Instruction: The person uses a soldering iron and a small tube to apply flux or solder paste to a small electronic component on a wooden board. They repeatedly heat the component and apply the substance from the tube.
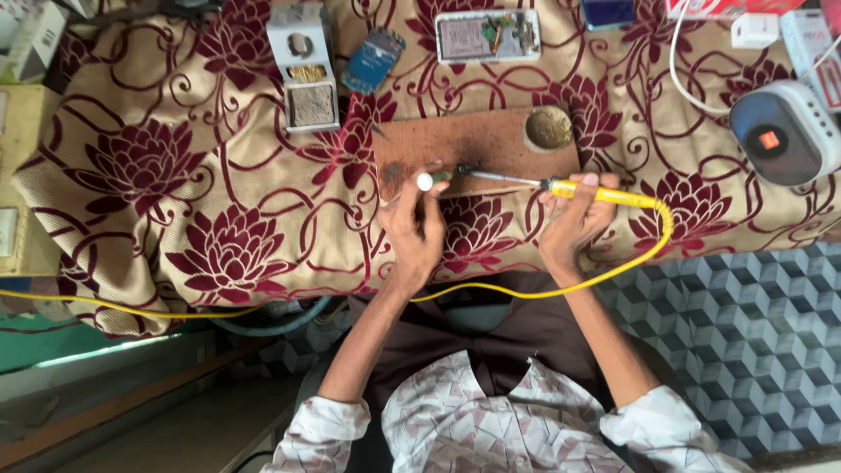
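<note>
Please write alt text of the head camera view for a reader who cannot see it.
A person's right hand holds a yellow soldering iron with its tip at a small part held by the left hand, over a brown board. The board lies on a floral cloth, with an opened phone beyond it.

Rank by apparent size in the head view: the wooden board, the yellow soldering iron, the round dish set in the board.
1. wooden board, the largest.
2. yellow soldering iron, held in the right hand; long but thin.
3. round dish, the smallest.
</note>
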